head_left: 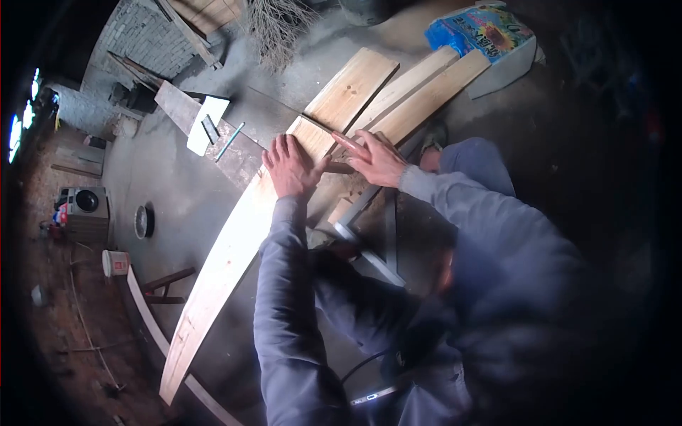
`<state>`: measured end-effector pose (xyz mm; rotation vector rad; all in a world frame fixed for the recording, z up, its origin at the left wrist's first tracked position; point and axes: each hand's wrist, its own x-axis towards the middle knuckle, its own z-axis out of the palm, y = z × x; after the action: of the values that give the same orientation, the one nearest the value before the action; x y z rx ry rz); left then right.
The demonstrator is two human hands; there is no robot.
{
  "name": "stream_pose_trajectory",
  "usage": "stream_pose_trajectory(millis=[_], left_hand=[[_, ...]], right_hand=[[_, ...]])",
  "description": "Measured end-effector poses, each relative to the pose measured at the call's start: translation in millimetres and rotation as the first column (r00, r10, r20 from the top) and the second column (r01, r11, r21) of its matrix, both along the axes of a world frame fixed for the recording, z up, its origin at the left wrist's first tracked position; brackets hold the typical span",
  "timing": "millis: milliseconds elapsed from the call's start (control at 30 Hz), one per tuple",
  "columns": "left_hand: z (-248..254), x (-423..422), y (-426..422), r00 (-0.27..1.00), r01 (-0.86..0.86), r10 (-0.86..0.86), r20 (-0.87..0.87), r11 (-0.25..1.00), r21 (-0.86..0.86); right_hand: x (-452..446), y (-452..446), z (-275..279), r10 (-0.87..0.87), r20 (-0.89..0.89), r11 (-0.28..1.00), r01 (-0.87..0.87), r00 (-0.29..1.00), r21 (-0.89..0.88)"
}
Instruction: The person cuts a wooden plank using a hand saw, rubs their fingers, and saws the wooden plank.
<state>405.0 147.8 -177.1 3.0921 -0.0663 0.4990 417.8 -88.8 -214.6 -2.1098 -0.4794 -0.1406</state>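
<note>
A long pale board (234,238) runs diagonally, broad at its upper right part and narrow at its lower left. My left hand (290,169) lies on it, fingers spread, thumb apart. My right hand (376,162) is closed around the reddish-brown handle (349,145) of a tool at the board's right edge. A thin dark strip (317,123) crosses the board beside that handle; whether it is a blade or a rule I cannot tell. Pencil-like detail under the right fingers is hidden.
Two more boards (433,96) lie at the right, near a colourful bag (490,35). A white plate (208,126) and a green stick (230,142) rest on a grey plank (177,106). Below are a metal frame (369,252), white bucket (115,263) and dark round basin (144,221).
</note>
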Motion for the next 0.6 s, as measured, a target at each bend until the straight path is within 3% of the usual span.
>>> stream_pose_trajectory(millis=[33,133,233,267,300,333,367,400,433,467,500,533,567,600], left_hand=[[-3.6,-1.9,-0.6,1.000,-0.010,0.010,0.012,1.000,0.018],[-16.7,-27.7,-18.2,0.991,-0.005,-0.007,0.130,0.995,0.095],[-31.5,-88.9,-49.1,0.983,0.017,0.002,0.182,0.995,-0.103],[-40.1,-114.1,-60.0,0.975,0.032,0.000,0.223,0.989,-0.142],[-50.1,-139.5,-68.6,0.979,0.076,-0.020,0.203,0.960,-0.271],[-72.3,-164.9,-75.6,0.988,0.085,-0.029,0.153,0.923,-0.376],[-93.9,-185.1,-81.5,0.990,0.121,-0.081,0.114,0.907,-0.404],[-106.0,-206.1,-89.5,0.988,0.005,-0.070,-0.141,0.910,-0.415],[-122.1,-219.8,-97.0,0.947,-0.046,-0.118,-0.300,0.872,-0.487],[-159.5,-235.3,-98.2,0.945,0.114,-0.266,-0.192,0.816,-0.567],[-131.1,-241.7,-120.9,0.812,-0.027,-0.422,-0.404,0.664,-0.747],[-144.2,-252.3,-125.8,0.649,-0.091,-0.471,-0.598,0.732,-0.675],[-175.5,-268.9,-127.0,0.664,0.063,-0.560,-0.496,0.702,-0.709],[-200.3,-276.3,-127.6,0.538,0.115,-0.573,-0.618,0.776,-0.620]], right_hand=[[-7.1,-11.4,3.2,0.017,-0.040,1.000,-0.017,0.999,0.001],[-37.0,-43.1,2.6,-0.081,0.088,0.978,0.062,0.993,0.200],[-66.6,-82.3,-16.8,-0.049,-0.084,0.971,0.067,0.995,0.231],[-77.1,-90.6,-35.4,-0.072,-0.026,0.974,0.076,0.997,0.215],[-88.0,-97.1,-55.6,-0.060,-0.095,0.976,0.078,0.994,0.202],[-95.3,-99.0,-100.6,0.001,-0.131,0.967,0.032,0.991,0.253],[-105.5,-107.5,-85.4,0.252,-0.487,0.927,-0.064,0.836,0.369],[-116.5,-113.6,-55.3,0.354,-0.589,0.925,-0.176,0.726,0.337],[-128.4,-111.5,-58.9,0.383,-0.601,0.923,-0.257,0.701,0.288],[-141.5,-109.8,-59.7,0.415,-0.586,0.910,-0.315,0.696,0.270],[-158.0,-109.9,-51.0,0.421,-0.550,0.907,-0.354,0.722,0.229],[-174.0,-109.7,-40.2,0.427,-0.511,0.902,-0.389,0.746,0.185],[-185.9,-109.3,-36.3,0.478,-0.462,0.866,-0.487,0.747,0.109],[-196.3,-110.1,-33.6,0.529,-0.419,0.819,-0.574,0.738,0.024]])
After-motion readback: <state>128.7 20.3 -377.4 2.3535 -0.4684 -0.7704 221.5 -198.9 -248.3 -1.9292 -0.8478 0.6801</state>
